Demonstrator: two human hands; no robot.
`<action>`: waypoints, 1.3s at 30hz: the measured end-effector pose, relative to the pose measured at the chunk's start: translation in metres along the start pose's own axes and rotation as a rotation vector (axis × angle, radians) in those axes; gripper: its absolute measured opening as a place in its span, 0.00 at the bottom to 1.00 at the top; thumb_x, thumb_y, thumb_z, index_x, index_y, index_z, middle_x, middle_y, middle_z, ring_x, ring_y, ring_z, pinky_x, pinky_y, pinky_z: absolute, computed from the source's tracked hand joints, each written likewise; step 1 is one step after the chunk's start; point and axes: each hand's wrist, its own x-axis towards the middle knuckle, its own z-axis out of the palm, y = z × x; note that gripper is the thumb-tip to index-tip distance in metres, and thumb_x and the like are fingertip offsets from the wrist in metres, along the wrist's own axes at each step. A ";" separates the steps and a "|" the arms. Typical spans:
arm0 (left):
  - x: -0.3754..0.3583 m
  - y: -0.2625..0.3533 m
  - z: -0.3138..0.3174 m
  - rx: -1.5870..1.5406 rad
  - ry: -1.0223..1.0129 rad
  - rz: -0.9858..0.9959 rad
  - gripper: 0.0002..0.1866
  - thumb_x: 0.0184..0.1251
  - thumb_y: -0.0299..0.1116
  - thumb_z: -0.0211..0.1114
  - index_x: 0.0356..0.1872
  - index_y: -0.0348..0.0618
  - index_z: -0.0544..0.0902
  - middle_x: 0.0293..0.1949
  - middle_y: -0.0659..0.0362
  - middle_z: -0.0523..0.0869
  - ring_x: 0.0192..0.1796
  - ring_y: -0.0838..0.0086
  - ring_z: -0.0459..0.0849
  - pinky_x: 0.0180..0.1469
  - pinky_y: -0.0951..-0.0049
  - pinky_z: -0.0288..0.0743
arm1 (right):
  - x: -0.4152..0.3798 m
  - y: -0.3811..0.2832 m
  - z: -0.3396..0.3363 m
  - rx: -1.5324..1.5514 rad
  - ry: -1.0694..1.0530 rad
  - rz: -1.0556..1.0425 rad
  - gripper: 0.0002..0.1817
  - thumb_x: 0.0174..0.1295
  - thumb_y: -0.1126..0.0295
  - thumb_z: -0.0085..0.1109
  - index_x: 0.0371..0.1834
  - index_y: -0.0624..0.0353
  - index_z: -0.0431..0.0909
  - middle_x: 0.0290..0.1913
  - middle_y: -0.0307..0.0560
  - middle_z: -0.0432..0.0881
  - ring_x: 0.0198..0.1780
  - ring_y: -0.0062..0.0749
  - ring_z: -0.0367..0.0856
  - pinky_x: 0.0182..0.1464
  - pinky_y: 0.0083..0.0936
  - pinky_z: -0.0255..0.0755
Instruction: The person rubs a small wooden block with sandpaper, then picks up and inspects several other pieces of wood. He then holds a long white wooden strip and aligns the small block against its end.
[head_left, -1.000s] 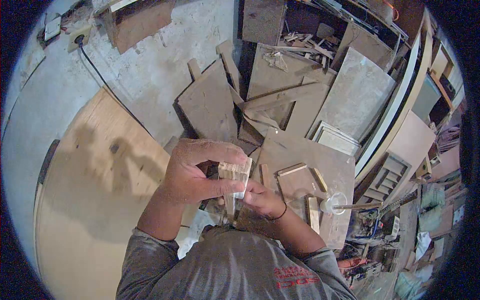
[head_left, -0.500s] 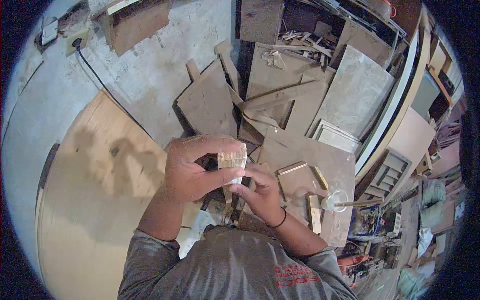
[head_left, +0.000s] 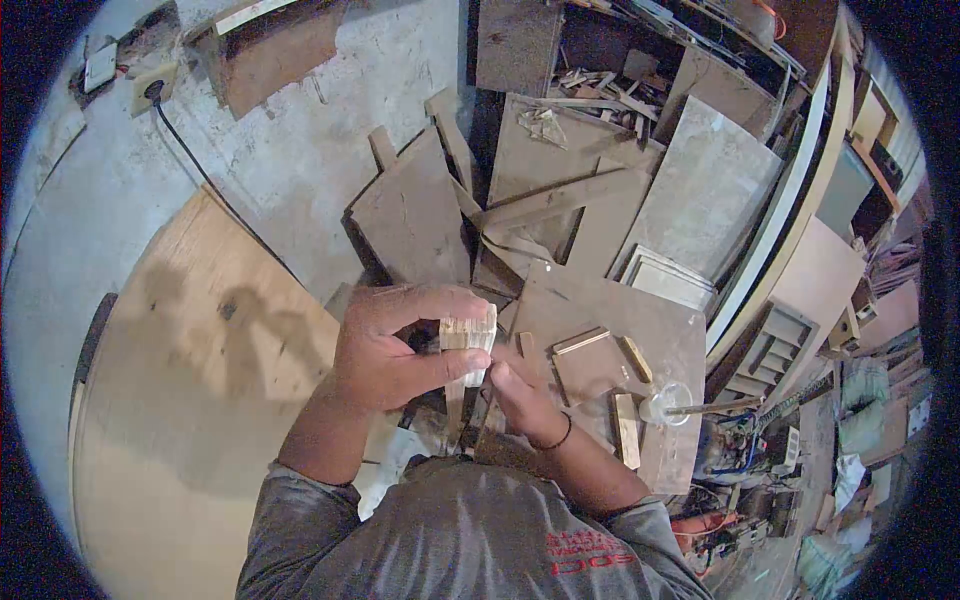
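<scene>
My left hand (head_left: 385,345) is closed around a small stack of thin wooden strips (head_left: 468,345), thumb on the near side and fingers over the far side. Their light, layered ends face right. Just right of the stack's lower end is my right hand (head_left: 525,405), its thumb close to the strips and its other fingers mostly hidden. Beyond it lies a brown board (head_left: 660,335) carrying several short wood pieces (head_left: 626,430). A clear round container (head_left: 672,405) with a stick across it stands at the board's right side.
To my left is a large pale plywood sheet (head_left: 200,400). Offcut panels (head_left: 410,210) lean against the wall ahead, with a black cord (head_left: 215,190) running down from a socket. Long boards (head_left: 790,220) and a slotted wooden tray (head_left: 770,350) stand on the right.
My right hand has drawn slightly down and its fingers have turned away from beneath the stack. The left hand keeps its hold, with the strips a little lower in view.
</scene>
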 end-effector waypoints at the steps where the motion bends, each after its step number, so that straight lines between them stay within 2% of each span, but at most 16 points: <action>1: -0.001 0.000 0.000 -0.008 -0.005 0.008 0.19 0.49 0.23 0.79 0.44 0.35 0.86 0.41 0.52 0.90 0.43 0.74 0.89 0.48 0.74 0.81 | 0.001 0.001 -0.001 -0.012 -0.044 0.038 0.40 0.70 0.35 0.43 0.63 0.64 0.72 0.59 0.50 0.78 0.62 0.38 0.74 0.65 0.36 0.65; 2: -0.002 0.000 0.000 -0.054 -0.010 -0.014 0.20 0.49 0.23 0.79 0.45 0.36 0.85 0.41 0.52 0.90 0.43 0.74 0.88 0.48 0.73 0.81 | 0.002 0.002 -0.002 -0.024 -0.088 0.075 0.42 0.70 0.33 0.39 0.64 0.64 0.71 0.60 0.50 0.78 0.62 0.37 0.74 0.66 0.35 0.65; 8: -0.008 0.000 0.000 -0.207 0.008 -0.094 0.27 0.49 0.22 0.80 0.54 0.36 0.82 0.44 0.55 0.88 0.46 0.76 0.87 0.50 0.73 0.81 | 0.000 0.009 -0.003 0.115 -0.261 0.146 0.45 0.67 0.30 0.41 0.68 0.62 0.67 0.60 0.49 0.77 0.61 0.34 0.74 0.63 0.34 0.67; 11: -0.011 0.001 0.001 -0.293 0.000 -0.125 0.30 0.49 0.22 0.80 0.57 0.36 0.80 0.45 0.55 0.88 0.47 0.77 0.86 0.51 0.73 0.81 | -0.003 0.020 -0.009 0.089 -0.292 0.156 0.46 0.67 0.29 0.41 0.69 0.62 0.66 0.57 0.48 0.78 0.58 0.33 0.75 0.61 0.33 0.69; 17: -0.011 -0.001 -0.001 -0.349 -0.059 -0.124 0.35 0.49 0.24 0.81 0.62 0.35 0.76 0.46 0.54 0.88 0.48 0.75 0.86 0.52 0.73 0.80 | -0.009 0.023 -0.010 0.102 -0.299 0.136 0.44 0.67 0.31 0.44 0.68 0.62 0.67 0.56 0.45 0.78 0.56 0.31 0.75 0.59 0.32 0.69; 22: -0.013 0.001 0.002 -0.465 -0.072 -0.162 0.41 0.50 0.25 0.81 0.67 0.35 0.70 0.49 0.50 0.87 0.50 0.71 0.86 0.55 0.70 0.80 | -0.011 0.007 0.006 0.101 -0.190 0.075 0.41 0.69 0.34 0.45 0.68 0.62 0.66 0.58 0.46 0.75 0.59 0.30 0.72 0.61 0.32 0.66; 25: -0.022 0.002 0.011 -0.500 0.049 -0.192 0.45 0.49 0.28 0.82 0.69 0.35 0.66 0.56 0.46 0.83 0.56 0.67 0.84 0.59 0.67 0.78 | -0.011 0.009 0.008 0.066 -0.151 0.021 0.37 0.71 0.37 0.45 0.65 0.61 0.67 0.58 0.45 0.73 0.60 0.30 0.70 0.62 0.31 0.65; 29: -0.034 -0.001 0.019 -0.300 0.111 -0.086 0.51 0.50 0.33 0.82 0.72 0.32 0.59 0.64 0.42 0.76 0.63 0.61 0.80 0.64 0.63 0.74 | -0.009 0.010 0.009 -0.074 -0.088 -0.055 0.33 0.73 0.40 0.43 0.60 0.61 0.69 0.56 0.45 0.72 0.60 0.29 0.69 0.61 0.30 0.64; 32: -0.038 0.008 0.029 -0.301 0.162 -0.194 0.49 0.53 0.32 0.80 0.72 0.32 0.57 0.57 0.45 0.80 0.58 0.63 0.82 0.61 0.64 0.76 | -0.006 0.011 0.016 -0.172 -0.035 -0.150 0.31 0.74 0.41 0.44 0.59 0.61 0.68 0.56 0.46 0.72 0.61 0.30 0.69 0.63 0.31 0.64; 35: -0.032 0.006 0.038 -0.354 0.188 -0.086 0.46 0.56 0.31 0.78 0.71 0.32 0.58 0.49 0.50 0.81 0.52 0.67 0.84 0.56 0.66 0.78 | -0.005 0.011 0.023 -0.154 -0.053 -0.124 0.30 0.74 0.45 0.46 0.62 0.62 0.66 0.57 0.48 0.72 0.63 0.33 0.69 0.66 0.33 0.62; 38: -0.036 0.001 0.040 -0.360 0.187 -0.094 0.41 0.57 0.29 0.77 0.67 0.32 0.60 0.44 0.53 0.81 0.45 0.71 0.84 0.52 0.68 0.78 | -0.003 0.002 0.031 -0.256 -0.010 -0.194 0.28 0.75 0.51 0.48 0.66 0.62 0.63 0.58 0.50 0.70 0.64 0.37 0.68 0.69 0.35 0.59; 39: -0.034 0.008 0.041 -0.357 0.211 -0.156 0.33 0.59 0.26 0.74 0.62 0.34 0.64 0.40 0.55 0.81 0.41 0.75 0.83 0.48 0.70 0.78 | -0.005 0.004 0.030 -0.254 -0.020 -0.195 0.28 0.75 0.52 0.48 0.67 0.62 0.62 0.59 0.50 0.69 0.65 0.38 0.67 0.69 0.35 0.59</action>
